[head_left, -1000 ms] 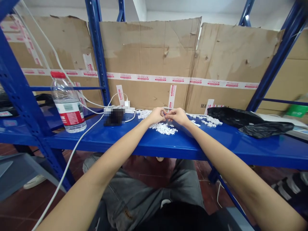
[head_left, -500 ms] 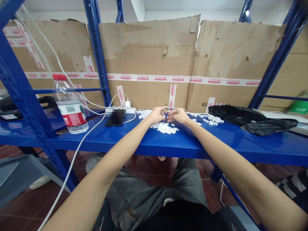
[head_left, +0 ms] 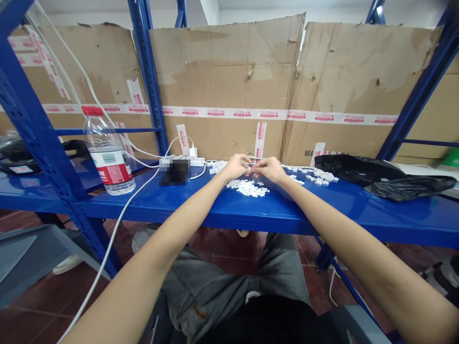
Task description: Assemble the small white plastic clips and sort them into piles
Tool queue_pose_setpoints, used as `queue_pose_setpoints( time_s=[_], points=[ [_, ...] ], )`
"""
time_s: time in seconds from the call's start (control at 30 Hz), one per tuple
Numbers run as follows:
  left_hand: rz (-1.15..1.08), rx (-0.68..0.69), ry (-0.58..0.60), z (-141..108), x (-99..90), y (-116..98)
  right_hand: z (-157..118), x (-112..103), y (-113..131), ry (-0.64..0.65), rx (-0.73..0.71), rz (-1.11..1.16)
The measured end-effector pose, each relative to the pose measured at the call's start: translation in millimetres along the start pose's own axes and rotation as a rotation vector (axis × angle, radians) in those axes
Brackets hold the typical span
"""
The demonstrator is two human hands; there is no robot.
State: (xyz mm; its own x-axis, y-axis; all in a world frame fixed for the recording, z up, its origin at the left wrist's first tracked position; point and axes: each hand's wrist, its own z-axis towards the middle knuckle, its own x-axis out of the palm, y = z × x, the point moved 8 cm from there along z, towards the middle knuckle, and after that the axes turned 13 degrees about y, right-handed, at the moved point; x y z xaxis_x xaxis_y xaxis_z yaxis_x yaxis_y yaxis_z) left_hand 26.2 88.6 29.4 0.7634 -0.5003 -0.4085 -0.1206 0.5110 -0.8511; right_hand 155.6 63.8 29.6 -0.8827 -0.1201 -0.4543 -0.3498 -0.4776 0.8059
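Observation:
My left hand (head_left: 236, 167) and my right hand (head_left: 269, 170) meet fingertip to fingertip above the blue shelf (head_left: 201, 203). Both are closed in a pinch, with a small white piece (head_left: 250, 168) between them; its exact shape is too small to make out. Just below the fingers lies a heap of small white plastic pieces (head_left: 248, 188). Another pile of white pieces (head_left: 216, 166) sits behind my left wrist, partly hidden. More white pieces, some seemingly joined in clusters (head_left: 321, 177), lie to the right of my right hand.
A water bottle (head_left: 109, 157) with a red cap stands at left. Near it are a dark blurred object (head_left: 174, 172), a white power strip (head_left: 198, 162) and a white cable (head_left: 120, 222). A black plastic bag (head_left: 358, 172) lies at right. Cardboard (head_left: 222, 71) walls the back.
My fingertips have come together, and both hands now pinch at one small white piece. The whole view has shifted slightly. The heap below looks much the same.

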Motion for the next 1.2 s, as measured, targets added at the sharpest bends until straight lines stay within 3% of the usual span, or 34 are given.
queue_pose_setpoints(
  time_s=[0.53, 1.2],
  points=[
    [0.048, -0.007, -0.03, -4.0, -1.4, -5.1, -0.3, 3.4, 5.1, 0.012, -0.073, -0.127],
    [0.205, 0.044, -0.107, -9.5, -10.8, -14.7, -4.9, 10.9, 7.5, 0.073, 0.032, 0.007]
  ],
)
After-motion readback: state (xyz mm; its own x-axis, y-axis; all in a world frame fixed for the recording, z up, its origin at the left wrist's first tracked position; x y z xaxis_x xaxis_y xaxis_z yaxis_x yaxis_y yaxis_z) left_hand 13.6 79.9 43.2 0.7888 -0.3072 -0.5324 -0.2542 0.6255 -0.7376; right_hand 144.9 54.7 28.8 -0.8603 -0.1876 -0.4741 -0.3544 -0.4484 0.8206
